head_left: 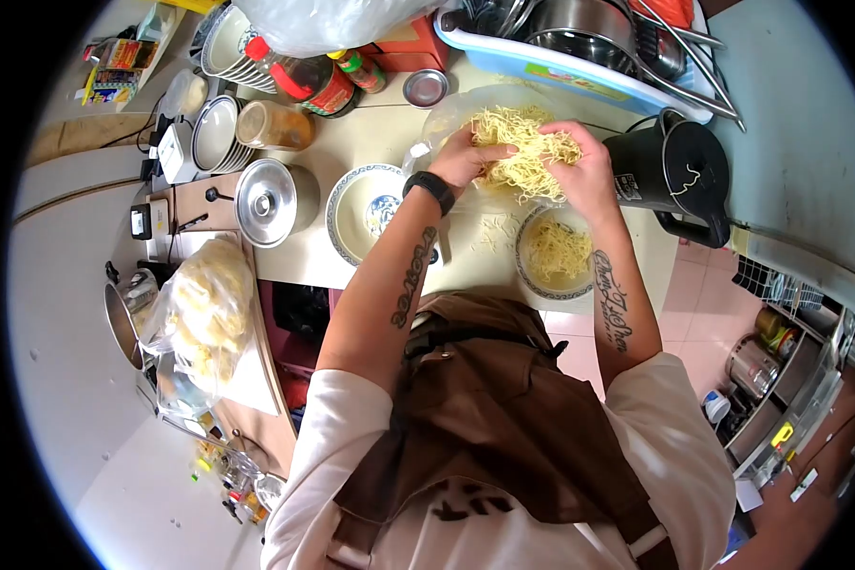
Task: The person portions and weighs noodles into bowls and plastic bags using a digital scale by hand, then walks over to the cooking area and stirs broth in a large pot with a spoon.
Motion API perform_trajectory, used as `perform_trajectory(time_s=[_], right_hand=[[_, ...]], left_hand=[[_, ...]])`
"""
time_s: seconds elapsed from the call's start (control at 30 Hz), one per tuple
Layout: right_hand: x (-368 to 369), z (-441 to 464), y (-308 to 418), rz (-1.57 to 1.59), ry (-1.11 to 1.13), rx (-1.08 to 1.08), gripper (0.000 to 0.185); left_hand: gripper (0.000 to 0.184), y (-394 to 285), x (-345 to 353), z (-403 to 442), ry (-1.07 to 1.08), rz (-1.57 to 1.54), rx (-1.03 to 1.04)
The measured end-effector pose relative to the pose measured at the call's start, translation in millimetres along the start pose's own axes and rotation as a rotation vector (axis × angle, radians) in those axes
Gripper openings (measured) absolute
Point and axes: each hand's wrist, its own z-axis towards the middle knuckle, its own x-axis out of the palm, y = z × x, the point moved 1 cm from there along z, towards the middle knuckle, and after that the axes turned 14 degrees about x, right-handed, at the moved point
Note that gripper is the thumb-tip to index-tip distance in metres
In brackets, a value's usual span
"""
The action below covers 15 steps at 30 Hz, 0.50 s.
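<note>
A tangled clump of thin yellow noodles (527, 157) is held between my two hands, above a clear plastic bag (446, 119) on the counter. My left hand (461, 158) grips the clump's left side, thumb laid across the strands. On the other side my right hand (584, 171) has its fingers closed round the noodles. Just below the right hand, a patterned bowl (525, 275) contains more noodles (558, 249). Loose strands (497, 231) lie on the counter beside that bowl. Left of them stands a second bowl (342, 223) with a blue design inside.
A lidded metal pot (266, 201), a jar (275, 125) and stacked bowls (220, 138) stand at the left. A black kettle (670, 166) is close by my right hand. Behind are a blue-white bin (560, 81) of metal pans and a red-capped bottle (309, 84).
</note>
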Motion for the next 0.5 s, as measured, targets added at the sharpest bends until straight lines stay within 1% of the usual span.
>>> perform_trajectory(time_s=[0.07, 0.1, 0.13, 0.2, 0.23, 0.27, 0.3, 0.37, 0.47, 0.5], right_hand=[[-2, 3, -1, 0.117, -0.034, 0.171, 0.032], [-2, 5, -13, 0.236, -0.079, 0.102, 0.031], [-3, 5, -21, 0.365, -0.066, 0.131, 0.031], [-3, 4, -26, 0.625, -0.038, 0.191, 0.030], [-4, 1, -22, 0.642, -0.054, 0.152, 0.030], [-5, -1, -19, 0.681, -0.055, 0.155, 0.031], [-7, -4, -17, 0.719, -0.057, 0.160, 0.031], [-13, -9, -10, 0.795, -0.051, 0.137, 0.032], [-28, -16, 16, 0.818, -0.072, 0.087, 0.032], [-36, -16, 20, 0.736, -0.115, 0.050, 0.032]], left_hand=[[0.050, 14, -9, 8, -0.123, -0.041, 0.038], [0.043, 24, -19, 13, -0.213, -0.018, 0.038], [0.037, 35, -30, 19, -0.303, 0.006, 0.037], [0.033, 47, -46, 27, -0.475, -0.016, 0.130], [0.034, 40, -40, 23, -0.536, -0.045, 0.172], [0.033, 53, -48, 30, -0.510, 0.071, 0.150], [0.032, 50, -50, 34, -0.483, 0.187, 0.125], [0.030, 55, -41, 32, -0.500, 0.156, 0.130], [0.028, 86, -54, 54, -0.501, 0.319, 0.269], [0.027, 83, -50, 54, -0.517, 0.379, 0.304]])
